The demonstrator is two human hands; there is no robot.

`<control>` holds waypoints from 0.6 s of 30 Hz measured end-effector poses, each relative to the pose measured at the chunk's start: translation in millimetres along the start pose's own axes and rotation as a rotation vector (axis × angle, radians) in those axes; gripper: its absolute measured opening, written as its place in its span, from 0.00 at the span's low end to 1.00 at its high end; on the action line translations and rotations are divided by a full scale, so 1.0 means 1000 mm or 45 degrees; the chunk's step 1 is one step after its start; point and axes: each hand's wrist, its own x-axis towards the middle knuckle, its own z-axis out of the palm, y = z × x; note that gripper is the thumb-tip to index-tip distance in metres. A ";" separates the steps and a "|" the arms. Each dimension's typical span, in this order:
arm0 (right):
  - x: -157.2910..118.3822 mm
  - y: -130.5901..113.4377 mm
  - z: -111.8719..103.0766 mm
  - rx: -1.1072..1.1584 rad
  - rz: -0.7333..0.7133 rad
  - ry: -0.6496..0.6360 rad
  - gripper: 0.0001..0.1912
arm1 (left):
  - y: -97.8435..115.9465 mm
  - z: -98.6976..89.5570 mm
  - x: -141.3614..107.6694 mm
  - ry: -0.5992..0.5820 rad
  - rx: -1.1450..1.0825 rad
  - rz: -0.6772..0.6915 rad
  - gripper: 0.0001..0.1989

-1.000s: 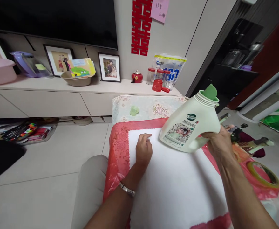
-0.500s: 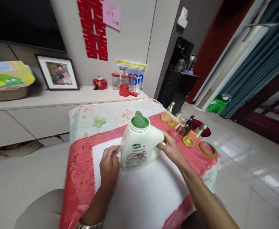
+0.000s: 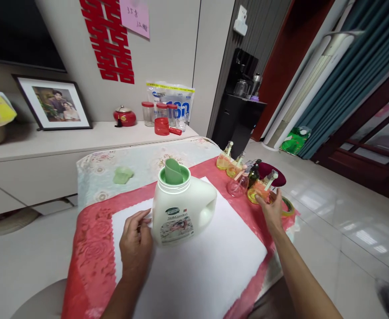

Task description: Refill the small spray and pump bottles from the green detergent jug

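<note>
A white detergent jug [image 3: 176, 223] with a green pouring spout [image 3: 173, 172] in its uncapped neck stands upright on a white sheet. My left hand [image 3: 136, 243] is beside its left side, fingers loosely bent and fingertips at or very near the jug; contact is hard to tell. On the right, my right hand [image 3: 272, 212] is at a small bottle [image 3: 256, 195] with yellow at its base, an orange band and a pale pump top. The thumb and forefinger are spread at its near right side, not visibly closed round it. Behind this hand lies a roll of tape [image 3: 288, 206], partly hidden.
Beyond the bottle are a dark pump bottle [image 3: 254, 173], a pink-tinted clear bottle [image 3: 238, 187] and two yellowish pump bottles [image 3: 223, 161]. A pale green crumpled piece [image 3: 123, 175] lies on the flowered cloth. Red-lidded jars [image 3: 148, 114] stand on the cabinet behind.
My right hand has let go of the jug's handle and moved right to the small bottle. The left hand stays beside the jug. The whole view has shifted rightward.
</note>
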 end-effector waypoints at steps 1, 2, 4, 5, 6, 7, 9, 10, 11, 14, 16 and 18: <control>0.005 0.005 0.005 -0.011 -0.003 -0.017 0.70 | 0.001 -0.001 0.001 0.014 -0.004 0.003 0.14; 0.010 0.009 0.009 -0.019 -0.006 -0.027 0.71 | 0.002 -0.001 0.001 0.029 -0.008 0.010 0.14; 0.016 0.016 0.017 -0.028 -0.011 -0.028 0.73 | 0.003 -0.003 0.002 0.053 -0.022 0.008 0.14; 0.018 0.019 0.020 -0.025 -0.015 -0.025 0.72 | 0.003 -0.004 0.003 0.061 -0.036 -0.004 0.14; 0.020 0.021 0.022 -0.016 -0.020 -0.021 0.71 | 0.002 -0.005 0.003 0.073 -0.059 -0.025 0.14; 0.021 0.022 0.024 -0.002 -0.023 -0.017 0.69 | 0.002 -0.005 0.003 0.086 -0.088 -0.053 0.15; 0.022 0.022 0.026 0.034 -0.019 -0.009 0.62 | 0.004 -0.006 0.005 0.132 -0.158 -0.125 0.17; 0.022 0.020 0.027 0.056 -0.011 -0.006 0.58 | 0.006 -0.007 0.007 0.167 -0.201 -0.156 0.17; 0.021 0.017 0.026 0.082 -0.002 -0.007 0.55 | 0.011 -0.009 0.009 0.215 -0.246 -0.180 0.18; 0.012 0.002 0.018 0.194 0.019 -0.048 0.54 | 0.037 -0.020 0.017 0.396 -0.357 -0.205 0.19; -0.001 -0.012 0.007 0.292 0.029 -0.122 0.56 | 0.066 -0.034 0.018 0.483 -0.398 -0.195 0.19; -0.020 -0.025 -0.006 0.405 0.046 -0.264 0.58 | 0.098 -0.051 0.011 0.542 -0.387 -0.163 0.18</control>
